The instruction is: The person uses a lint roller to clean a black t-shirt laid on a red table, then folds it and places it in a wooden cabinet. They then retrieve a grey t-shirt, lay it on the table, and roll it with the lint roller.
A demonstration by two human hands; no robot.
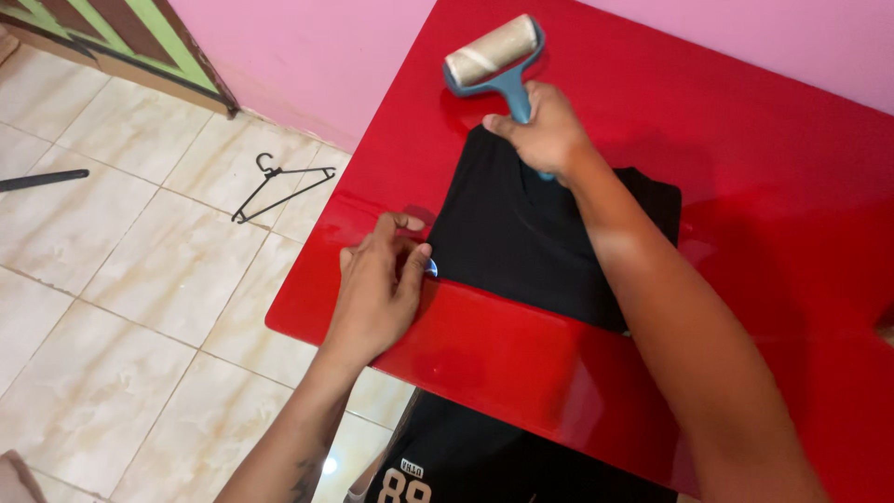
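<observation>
A black garment [521, 242] lies folded on a glossy red table [745, 168]. My right hand [545, 130] grips the blue handle of a lint roller [492, 51], whose beige roll sits on the table just beyond the garment's far edge. My left hand [380, 284] presses down on the garment's left corner near the table's edge, fingers pinched on the cloth. More black cloth with white print [438, 466] shows below the table's front edge.
A black wire hanger [279, 186] lies on the beige tiled floor left of the table. A dark rod [42, 179] lies at the far left. A pink wall [307, 56] runs behind, with a green-striped panel [121, 37] at top left.
</observation>
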